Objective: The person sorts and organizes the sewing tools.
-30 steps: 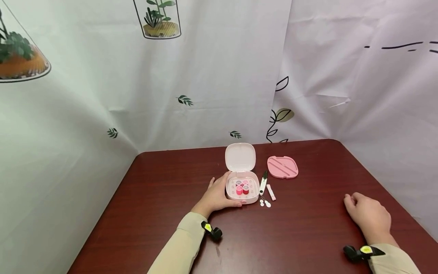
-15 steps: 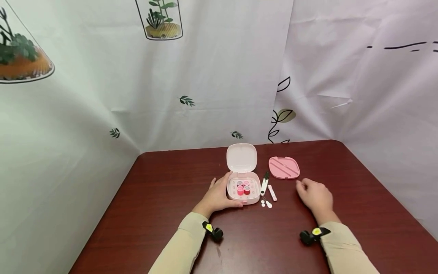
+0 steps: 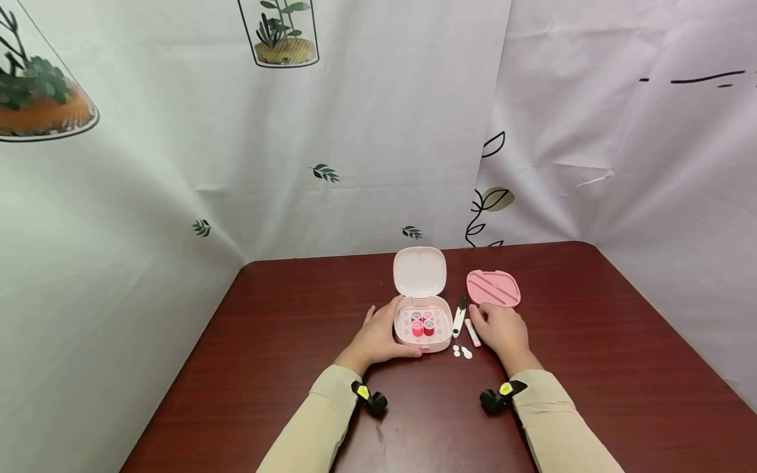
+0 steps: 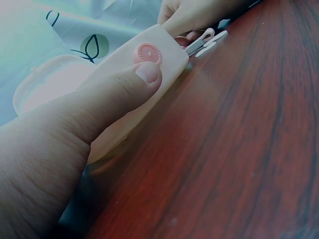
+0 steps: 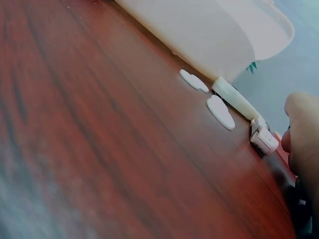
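My left hand grips the near left corner of a pale pink sewing box, thumb beside its round pink catch. The box's lid stands up at the back. Inside, several thread spools in pinks, red and grey sit on a white insert. My right hand hovers just right of a small white printed strip, fingers loosely bent with nothing visible in them. A white tool with a black tip lies between box and strip. Small white discs lie in front.
A pink slotted tray lies behind my right hand, its near edge partly covered by the fingers. The dark red wooden table meets a white printed cloth at the back and sides.
My right hand has moved left from the table's right side to beside the printed strip and pink tray. The left hand keeps its grip on the box.
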Demonstrator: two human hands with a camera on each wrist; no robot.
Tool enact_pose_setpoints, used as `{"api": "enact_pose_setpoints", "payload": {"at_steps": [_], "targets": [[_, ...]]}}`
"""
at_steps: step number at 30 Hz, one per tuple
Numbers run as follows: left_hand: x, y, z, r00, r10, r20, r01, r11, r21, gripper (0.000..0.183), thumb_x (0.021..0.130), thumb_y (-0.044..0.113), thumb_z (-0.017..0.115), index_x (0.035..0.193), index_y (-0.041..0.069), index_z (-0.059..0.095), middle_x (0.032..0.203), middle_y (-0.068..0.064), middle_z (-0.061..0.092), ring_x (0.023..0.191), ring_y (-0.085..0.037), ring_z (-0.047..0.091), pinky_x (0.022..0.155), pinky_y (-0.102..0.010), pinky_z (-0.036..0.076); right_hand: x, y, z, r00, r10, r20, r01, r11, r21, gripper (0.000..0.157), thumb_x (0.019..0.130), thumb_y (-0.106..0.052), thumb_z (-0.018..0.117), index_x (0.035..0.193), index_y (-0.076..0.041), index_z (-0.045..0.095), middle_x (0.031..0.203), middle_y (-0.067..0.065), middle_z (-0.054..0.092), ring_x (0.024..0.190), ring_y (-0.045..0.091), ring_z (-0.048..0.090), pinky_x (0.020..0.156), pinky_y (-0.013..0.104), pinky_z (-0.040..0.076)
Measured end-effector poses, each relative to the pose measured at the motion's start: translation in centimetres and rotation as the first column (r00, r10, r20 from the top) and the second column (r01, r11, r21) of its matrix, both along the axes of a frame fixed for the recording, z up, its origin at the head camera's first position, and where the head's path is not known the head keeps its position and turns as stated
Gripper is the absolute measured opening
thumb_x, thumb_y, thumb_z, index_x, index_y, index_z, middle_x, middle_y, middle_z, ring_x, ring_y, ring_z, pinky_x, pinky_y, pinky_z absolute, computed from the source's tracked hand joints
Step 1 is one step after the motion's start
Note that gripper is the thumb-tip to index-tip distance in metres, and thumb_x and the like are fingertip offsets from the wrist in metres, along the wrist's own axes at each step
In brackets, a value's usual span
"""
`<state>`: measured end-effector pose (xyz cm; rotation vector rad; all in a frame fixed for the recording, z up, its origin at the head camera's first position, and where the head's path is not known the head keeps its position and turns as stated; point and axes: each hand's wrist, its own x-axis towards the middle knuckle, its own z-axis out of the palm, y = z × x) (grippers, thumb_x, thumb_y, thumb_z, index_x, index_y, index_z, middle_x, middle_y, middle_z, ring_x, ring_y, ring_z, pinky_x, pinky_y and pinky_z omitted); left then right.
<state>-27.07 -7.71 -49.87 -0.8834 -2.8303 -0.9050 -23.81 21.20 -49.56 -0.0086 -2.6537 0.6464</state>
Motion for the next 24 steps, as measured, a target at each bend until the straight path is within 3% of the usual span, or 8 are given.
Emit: {"api": "enact_pose_setpoints", "payload": {"at_steps": [10,17,24], "targets": [[-0.03,0.03,0.12,1.000,0.003,0.016,-0.003,1.000,-0.003,0.125,0.061,0.069,0.086,0.159,0.020,0.025,0.155,0.000,0.044,0.142,-0.020,0.040,0.121,-0.059,0.013,-0.51,-0.20,-0.40,0.994,0.050,-0.101,-0.051,0.999,-0.016,0.045,0.098,-0.028,0.064,0.057,-0.019,0.047,0.049,-0.004,0.043,0.050,0.021,0.046,0.049,0.037,0.036],[0.19,0.15,-0.04,1.000,0.006,0.023,-0.005,1.000,-0.013,0.126,0.061,0.067,0.088,0.159,0.019,0.025,0.155,-0.001,0.045,0.143,-0.020,0.040,0.121,-0.057,0.013,-0.64,-0.10,-0.79,0.989,0.103,-0.104,-0.104,0.995,-0.006,0.040,0.099,-0.025,0.064,0.062,-0.018,0.049,0.054,-0.003,0.044,0.053,0.020,0.046,0.053,0.036,0.038],[-0.07,0.17,0.00,1.000,0.011,0.014,-0.010,1.000,-0.027,0.126,0.061,0.067,0.088,0.159,0.019,0.024,0.156,0.000,0.043,0.144,-0.019,0.039,0.122,-0.056,0.012,-0.71,-0.03,-0.57,0.995,0.042,-0.088,-0.041,0.999,0.015,0.035,0.100,-0.029,0.059,0.068,-0.017,0.052,0.065,0.005,0.055,0.065,0.030,0.059,0.056,0.048,0.046]]}}
